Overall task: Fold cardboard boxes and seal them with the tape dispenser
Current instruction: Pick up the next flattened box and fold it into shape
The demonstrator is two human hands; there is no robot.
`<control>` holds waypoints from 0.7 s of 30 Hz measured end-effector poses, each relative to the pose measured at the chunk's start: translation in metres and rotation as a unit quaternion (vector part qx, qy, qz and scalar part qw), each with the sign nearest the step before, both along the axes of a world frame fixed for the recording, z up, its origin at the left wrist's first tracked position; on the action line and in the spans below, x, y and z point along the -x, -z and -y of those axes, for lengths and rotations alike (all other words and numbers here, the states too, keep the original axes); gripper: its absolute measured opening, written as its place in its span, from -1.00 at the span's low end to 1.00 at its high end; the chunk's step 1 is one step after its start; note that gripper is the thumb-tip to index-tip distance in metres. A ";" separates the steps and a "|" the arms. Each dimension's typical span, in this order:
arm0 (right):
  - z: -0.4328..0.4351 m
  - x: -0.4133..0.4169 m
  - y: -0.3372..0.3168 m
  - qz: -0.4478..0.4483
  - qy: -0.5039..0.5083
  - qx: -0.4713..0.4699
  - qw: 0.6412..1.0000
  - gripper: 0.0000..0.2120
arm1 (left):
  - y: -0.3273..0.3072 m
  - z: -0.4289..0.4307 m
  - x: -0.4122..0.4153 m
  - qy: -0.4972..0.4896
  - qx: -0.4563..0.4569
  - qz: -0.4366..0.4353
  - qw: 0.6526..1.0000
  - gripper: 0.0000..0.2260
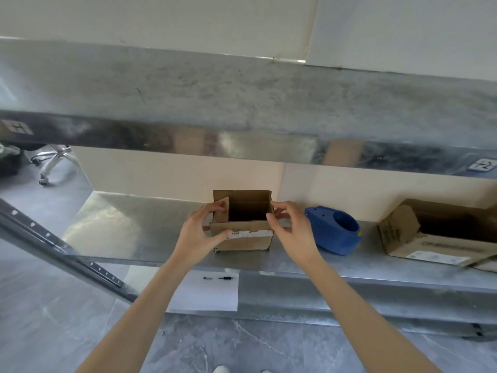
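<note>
A small brown cardboard box (pixel 243 238) stands upright on the metal shelf (pixel 129 227) with its top flaps raised and its inside dark. A torn white label runs across its near face. My left hand (pixel 200 231) grips the box's left side, fingers curled over the left flap and thumb on the front. At the box's right corner my right hand (pixel 291 230) has its thumb on the front edge and its fingers around the right side. A blue tape dispenser (pixel 334 230) lies on the shelf just right of my right hand.
A larger open cardboard box (pixel 435 238) sits at the shelf's right end. An upper metal shelf (pixel 242 103) overhangs the work area. A white sheet (pixel 212 294) with two small dark parts lies below the shelf edge. A chair base (pixel 51 162) stands far left.
</note>
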State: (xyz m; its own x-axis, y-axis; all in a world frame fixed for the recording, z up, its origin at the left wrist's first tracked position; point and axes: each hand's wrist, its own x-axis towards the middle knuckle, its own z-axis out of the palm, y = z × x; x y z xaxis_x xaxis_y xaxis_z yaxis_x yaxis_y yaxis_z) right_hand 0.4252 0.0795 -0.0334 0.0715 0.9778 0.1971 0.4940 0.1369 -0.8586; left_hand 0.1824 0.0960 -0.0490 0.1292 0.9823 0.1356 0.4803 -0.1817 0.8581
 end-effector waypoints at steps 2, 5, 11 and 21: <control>0.000 0.002 0.001 0.002 0.000 0.001 1.000 -0.78 | 0.001 0.000 0.001 0.002 -0.004 -0.002 1.000 -0.57; 0.001 0.003 0.003 0.023 -0.073 0.018 0.997 -0.74 | 0.004 -0.002 0.003 0.010 -0.005 -0.004 1.000 -0.52; 0.005 0.004 0.003 0.109 -0.089 0.026 0.990 -0.50 | 0.000 0.001 0.007 0.022 -0.010 -0.031 0.999 -0.59; -0.003 0.007 0.002 0.107 -0.052 0.036 0.992 -0.40 | 0.001 -0.007 0.012 0.022 -0.008 -0.025 0.999 -0.65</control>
State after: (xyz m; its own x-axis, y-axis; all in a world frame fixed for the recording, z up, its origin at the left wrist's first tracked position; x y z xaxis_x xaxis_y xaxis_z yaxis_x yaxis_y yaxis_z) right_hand 0.4183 0.0827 -0.0353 -0.0669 0.9897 0.1265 0.6524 0.1393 -0.7450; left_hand 0.1702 0.1028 -0.0496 0.1788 0.9733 0.1440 0.5139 -0.2172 0.8299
